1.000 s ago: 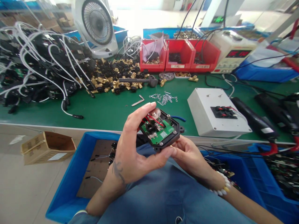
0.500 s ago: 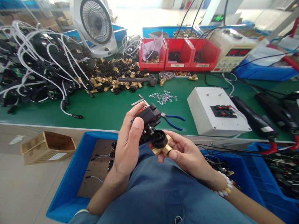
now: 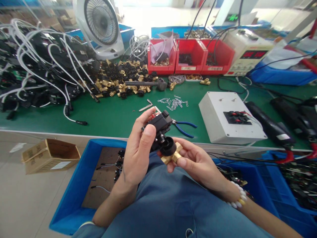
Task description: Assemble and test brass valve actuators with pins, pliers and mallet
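Note:
My left hand is closed around a black boxy actuator, its thumb lying along the near side. A shaft on the actuator's underside points at the black round collar of a brass valve fitting. Fingers and thumb of my right hand pinch this fitting from the right. Shaft and collar are at or almost at contact; I cannot tell whether they are engaged. Blue-handled pliers lie on the green bench just beyond, near a pile of small metal clips and an L-shaped metal piece.
A heap of brass fittings and a tangle of white-cabled black units fill the back left. Red bins line the back. A grey box stands right. Below the edge are blue crates and a cardboard box.
My left hand has shifted slightly right with the actuator, bringing its shaft over the collar. The brass fitting has tilted a little in my right hand.

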Tool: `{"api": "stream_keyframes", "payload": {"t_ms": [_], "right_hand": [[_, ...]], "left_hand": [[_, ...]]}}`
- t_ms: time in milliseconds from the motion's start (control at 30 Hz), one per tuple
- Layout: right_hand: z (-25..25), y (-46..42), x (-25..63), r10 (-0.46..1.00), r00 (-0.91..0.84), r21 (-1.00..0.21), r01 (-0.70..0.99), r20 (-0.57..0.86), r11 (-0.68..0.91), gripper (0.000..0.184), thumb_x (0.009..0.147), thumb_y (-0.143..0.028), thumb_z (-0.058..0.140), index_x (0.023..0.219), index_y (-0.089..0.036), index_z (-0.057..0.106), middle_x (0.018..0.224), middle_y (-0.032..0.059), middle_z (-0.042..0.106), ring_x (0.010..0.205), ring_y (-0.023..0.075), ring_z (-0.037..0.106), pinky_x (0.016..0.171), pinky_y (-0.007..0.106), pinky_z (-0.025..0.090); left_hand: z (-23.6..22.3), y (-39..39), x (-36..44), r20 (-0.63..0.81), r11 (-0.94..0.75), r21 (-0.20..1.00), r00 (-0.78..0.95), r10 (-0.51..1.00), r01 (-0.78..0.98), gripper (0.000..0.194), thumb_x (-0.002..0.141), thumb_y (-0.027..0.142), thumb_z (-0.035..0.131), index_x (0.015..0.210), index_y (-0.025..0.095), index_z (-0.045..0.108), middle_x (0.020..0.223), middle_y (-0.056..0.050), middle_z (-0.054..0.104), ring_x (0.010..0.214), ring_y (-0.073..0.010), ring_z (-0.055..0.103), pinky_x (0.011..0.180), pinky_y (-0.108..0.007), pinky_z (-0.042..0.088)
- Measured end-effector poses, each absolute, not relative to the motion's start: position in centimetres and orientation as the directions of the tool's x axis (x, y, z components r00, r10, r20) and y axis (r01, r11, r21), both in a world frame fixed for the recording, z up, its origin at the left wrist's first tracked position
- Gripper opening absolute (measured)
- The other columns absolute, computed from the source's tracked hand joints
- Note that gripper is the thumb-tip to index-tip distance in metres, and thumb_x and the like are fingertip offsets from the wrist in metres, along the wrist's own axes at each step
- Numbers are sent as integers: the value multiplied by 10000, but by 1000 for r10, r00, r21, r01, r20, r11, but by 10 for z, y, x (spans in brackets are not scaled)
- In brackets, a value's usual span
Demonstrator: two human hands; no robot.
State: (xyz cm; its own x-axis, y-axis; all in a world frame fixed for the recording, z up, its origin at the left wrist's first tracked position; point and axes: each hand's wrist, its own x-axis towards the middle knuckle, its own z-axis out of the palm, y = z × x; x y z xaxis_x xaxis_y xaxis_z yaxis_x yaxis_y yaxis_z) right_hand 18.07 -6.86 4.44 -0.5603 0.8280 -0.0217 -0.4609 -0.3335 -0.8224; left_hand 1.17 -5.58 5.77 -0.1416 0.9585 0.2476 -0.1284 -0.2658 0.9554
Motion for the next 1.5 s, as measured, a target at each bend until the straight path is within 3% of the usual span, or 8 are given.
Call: {"api": "stream_keyframes", "payload": {"t_ms": [500,833,1200,1500], "right_hand": [[41,-69,182,807,-590,-822,-470,22,-321,393,942,-291,740,1318,-265,629,1092,27,730,839,66,718,802,165,563],[38,-68,181,827,-561,-836,-446,-17,-320,375,943,-274,738,1296,-230,619,1003,10,724,811,66,715,792,169,569],[45,-68,183,802,-597,-818,-471,20,-330,406,957,-346,720,1312,-183,610,1047,57,742,764,54,701,735,138,549],[45,-68,181,862,-504,-872,-400,-47,-282,473,883,-386,790,1265,-180,602,985,54,723,719,114,689,694,242,580]], "left_hand": [[59,-57,11,273,-284,957,-143,951,-65,463,992,566,499,1329,276,630,1292,-60,668,1204,-254,633,1061,-406,516],[54,-57,8,317,-319,948,-107,942,-1,462,1026,543,444,1399,303,571,1382,-46,624,1212,-234,630,1017,-368,539],[50,-57,7,437,-429,895,-48,898,118,464,1061,475,401,1505,361,470,1531,-3,540,1431,-234,489,1217,-404,381],[50,-57,9,460,-450,885,-75,885,118,474,1059,466,410,1512,336,466,1530,-24,539,1446,-232,468,1221,-405,370]]}}
